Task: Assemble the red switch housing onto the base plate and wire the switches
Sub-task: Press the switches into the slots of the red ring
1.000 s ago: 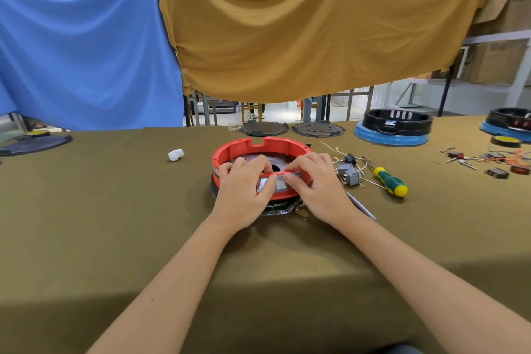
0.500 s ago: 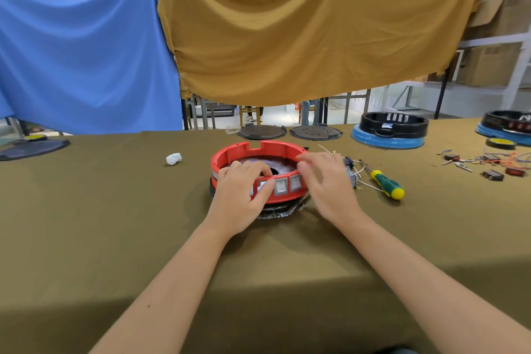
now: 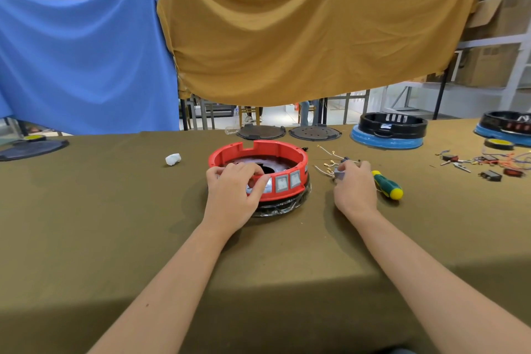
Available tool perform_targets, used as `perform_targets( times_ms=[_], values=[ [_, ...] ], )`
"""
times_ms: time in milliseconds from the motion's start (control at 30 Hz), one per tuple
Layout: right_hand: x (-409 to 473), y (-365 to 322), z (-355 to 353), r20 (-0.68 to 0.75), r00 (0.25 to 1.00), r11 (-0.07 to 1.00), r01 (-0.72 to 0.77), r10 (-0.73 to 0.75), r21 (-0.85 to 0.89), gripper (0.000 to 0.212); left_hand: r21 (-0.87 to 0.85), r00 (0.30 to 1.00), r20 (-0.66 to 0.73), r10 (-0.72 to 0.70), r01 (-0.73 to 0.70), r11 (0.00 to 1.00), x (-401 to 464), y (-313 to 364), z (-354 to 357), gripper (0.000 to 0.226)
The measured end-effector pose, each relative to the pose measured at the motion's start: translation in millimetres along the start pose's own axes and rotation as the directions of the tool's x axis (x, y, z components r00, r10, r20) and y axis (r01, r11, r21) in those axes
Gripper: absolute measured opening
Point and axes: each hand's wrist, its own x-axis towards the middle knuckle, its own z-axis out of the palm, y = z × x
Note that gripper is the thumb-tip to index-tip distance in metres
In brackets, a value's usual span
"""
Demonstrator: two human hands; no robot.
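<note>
**Left hand on the housing, right hand at the loose switches**

We see the red housing [image 3: 258, 152] standing in the middle of the table [image 3: 86, 224], set on a dark base plate [image 3: 284, 204] wrapped in clear film. Its near wall carries grey switches [image 3: 288, 181], side by side; each rocker bears a small mark, but we cannot read it at this size.

Our left hand [image 3: 232, 195] grips the housing's near-left wall: the fingers curl over the rim into the ring and the thumb presses on the outside, next to the fitted switches.

Our right hand [image 3: 355, 190] lies on the table just right of the housing, apart from it. Its fingers curl round a small grey part [image 3: 339, 173], probably a loose switch, though most of it is hidden. Thin wires [image 3: 327, 164] with metal terminals lie just beyond the fingertips.

A screwdriver [image 3: 386, 188] with a green and yellow handle lies just right of that hand. A white wad [image 3: 173, 159] sits well to the left of the housing.

At the far edge lie two dark round plates [image 3: 261, 132], and to their right a black ring on a blue base [image 3: 388, 131]; a white label on it is too small to read. At far right lie more small switches and coloured wires [image 3: 488, 164]. Blue cloth [image 3: 80, 52] and mustard cloth [image 3: 301, 37] hang behind the table.
</note>
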Motion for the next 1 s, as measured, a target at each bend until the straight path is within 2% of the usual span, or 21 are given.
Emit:
perform_targets(
  times_ms=[133, 267, 433, 567, 667, 800, 1000],
  values=[
    [-3, -9, -4, -0.109, 0.990, 0.964, 0.116, -0.092, 0.240, 0.023, -0.041, 1.000, -0.014, 0.009, -0.010, 0.999, 0, -1, -1, 0.012],
    [-10, -18, -7, -0.051, 0.981, 0.863, 0.190, -0.189, 0.468, 0.020, -0.021, 1.000, 0.003, 0.027, -0.027, 0.999, -1, -2, -1, 0.019],
    [-18, -23, -10, 0.085, 0.954, 0.702, 0.148, -0.286, 0.696, 0.020, -0.008, 0.998, 0.023, 0.063, -0.063, 0.998, 0, -3, 0, 0.025],
    [-22, -22, -10, 0.171, 0.941, 0.617, 0.048, -0.292, 0.786, 0.018, -0.001, 0.998, 0.035, 0.057, -0.057, 0.998, -1, -3, 1, 0.030],
    [-25, -24, -12, 0.215, 0.921, 0.549, -0.001, -0.324, 0.836, 0.035, -0.001, 0.998, 0.028, 0.061, -0.061, 0.998, -1, -2, 2, 0.030],
    [-31, -28, -12, 0.182, 0.904, 0.569, 0.079, -0.387, 0.819, 0.033, 0.008, 0.997, 0.018, 0.078, -0.078, 0.997, -2, 0, 2, 0.029],
    [-37, -34, -9, 0.095, 0.859, 0.654, 0.307, -0.503, 0.692, 0.034, -0.037, 0.994, 0.021, 0.106, -0.105, 0.994, -1, 4, 2, 0.029]
  ],
)
